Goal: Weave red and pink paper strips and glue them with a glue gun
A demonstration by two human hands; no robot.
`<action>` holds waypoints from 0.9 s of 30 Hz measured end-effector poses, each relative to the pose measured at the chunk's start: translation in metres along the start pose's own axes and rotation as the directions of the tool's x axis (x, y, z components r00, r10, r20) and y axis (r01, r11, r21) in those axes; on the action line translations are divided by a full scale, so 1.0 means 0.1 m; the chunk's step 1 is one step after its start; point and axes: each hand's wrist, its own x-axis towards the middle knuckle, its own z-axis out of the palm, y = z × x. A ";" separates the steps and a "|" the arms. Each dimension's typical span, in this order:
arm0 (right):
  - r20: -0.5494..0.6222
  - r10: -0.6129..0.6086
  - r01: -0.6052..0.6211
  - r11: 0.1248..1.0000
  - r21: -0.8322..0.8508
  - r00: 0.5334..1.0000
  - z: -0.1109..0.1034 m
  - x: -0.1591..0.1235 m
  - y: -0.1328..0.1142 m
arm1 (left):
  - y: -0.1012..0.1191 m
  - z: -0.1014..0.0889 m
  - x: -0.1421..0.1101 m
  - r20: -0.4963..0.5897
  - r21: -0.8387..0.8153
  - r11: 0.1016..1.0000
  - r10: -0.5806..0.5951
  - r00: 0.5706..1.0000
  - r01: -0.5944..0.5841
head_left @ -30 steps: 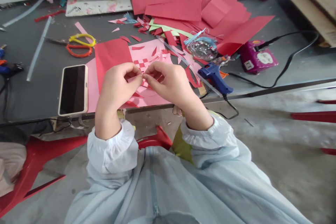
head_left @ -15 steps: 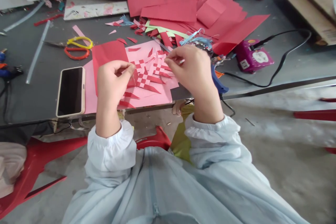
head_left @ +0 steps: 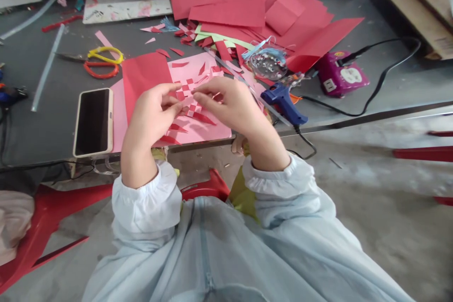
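Observation:
A red and pink woven paper piece (head_left: 193, 104) lies on a pink sheet (head_left: 208, 125) at the near edge of the grey table (head_left: 42, 127). My left hand (head_left: 150, 115) pinches the weave's left side, fingers closed on its strips. My right hand (head_left: 230, 104) has its fingers pressed together on a strip at the weave's right side. A red paper sheet (head_left: 143, 75) lies just behind my left hand.
A phone (head_left: 92, 121) lies left of the pink sheet. Scissors (head_left: 102, 61) with yellow and orange handles sit behind it. A blue glue gun (head_left: 281, 101) and a purple power socket (head_left: 339, 78) with black cables are to the right. Red paper sheets (head_left: 247, 4) pile up at the back.
My right hand, which had lifted away to the right half a second ago, has come back down to the weave. My left hand has stayed on the paper.

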 end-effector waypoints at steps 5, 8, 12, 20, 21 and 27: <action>0.066 0.069 -0.078 0.988 0.137 0.995 0.19 0.01 -0.04 | -0.05 -0.13 -0.04 -0.001 0.092 0.996 0.015 1.000 -0.015; 0.051 0.115 -0.121 0.986 0.117 0.992 0.20 0.03 -0.03 | -0.11 -0.25 -0.06 -0.083 0.194 0.981 0.034 0.996 -0.017; 0.027 0.150 -0.152 0.984 0.097 0.988 0.21 0.04 -0.04 | -0.11 -0.33 -0.10 -0.111 0.262 0.965 0.049 0.993 -0.018; 0.063 0.100 -0.109 0.983 0.150 0.993 0.28 0.04 -0.09 | 0.05 -0.24 -0.15 0.049 0.362 0.928 0.081 0.995 -0.093; 0.067 0.094 -0.102 0.987 0.127 0.993 0.26 0.03 -0.10 | 0.06 -0.24 -0.15 0.041 0.372 0.923 0.086 0.995 -0.095; -0.119 0.174 -0.209 0.880 -0.426 0.977 -0.27 -0.17 -0.15 | 0.11 -0.23 -0.15 -0.023 0.422 0.904 0.090 0.996 -0.072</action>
